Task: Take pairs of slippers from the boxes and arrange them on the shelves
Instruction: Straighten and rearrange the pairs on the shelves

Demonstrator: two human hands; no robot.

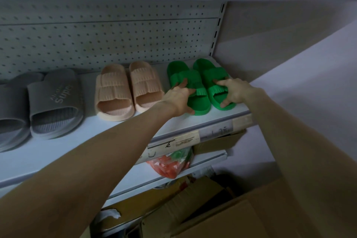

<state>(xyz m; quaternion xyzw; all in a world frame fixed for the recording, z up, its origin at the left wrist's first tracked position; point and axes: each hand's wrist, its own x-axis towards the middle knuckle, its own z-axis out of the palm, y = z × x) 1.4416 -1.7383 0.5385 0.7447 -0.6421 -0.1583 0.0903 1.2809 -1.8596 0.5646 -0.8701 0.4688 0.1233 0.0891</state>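
A pair of green slippers stands at the right end of the white shelf (58, 152). My left hand (178, 98) grips the left green slipper (185, 77), fingers over its strap and thumb at its open front end. My right hand (234, 91) grips the right green slipper (208, 72) the same way, thumb at its front end. Both slippers rest flat on the shelf, side by side and touching.
A peach pair (125, 91) and a grey pair (52, 102) stand to the left on the same shelf. A pegboard back panel (108, 40) rises behind. On the lower shelf lie a red and green bag (172, 162) and a cardboard box (218, 141). Open cardboard boxes (222, 216) sit below.
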